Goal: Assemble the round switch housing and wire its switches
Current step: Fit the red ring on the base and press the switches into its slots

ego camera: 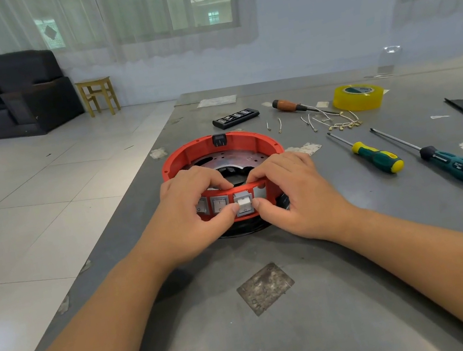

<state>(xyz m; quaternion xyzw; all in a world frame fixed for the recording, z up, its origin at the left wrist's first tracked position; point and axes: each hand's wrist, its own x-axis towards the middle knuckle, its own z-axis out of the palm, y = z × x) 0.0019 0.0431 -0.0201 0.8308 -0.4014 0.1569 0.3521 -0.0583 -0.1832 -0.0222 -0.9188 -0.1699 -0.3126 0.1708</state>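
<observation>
The round red housing (222, 158) is sat on the grey table (321, 298), close to its left edge. A white switch (243, 203) is being pushed into a hole in the near wall. It is pinched between the two thumbs, while the other fingers (209, 179) of the left hand (188, 201) and the right hand (290, 184) are curled over the rim above it. Two more switches (219, 204) are already set in, just left of the thumbs. An open hole is seen just right of them.

The housing looks like hard, light plastic, so it could slide if pushed. It is best held by the rim. The switch is small and may tip; it should be pressed straight.

Beyond the fingers and to their right, small wires (334, 122), screwdrivers (374, 156) and yellow tape (358, 96) are laid well apart from the housing. Bare table is left nearer than the fingers.
</observation>
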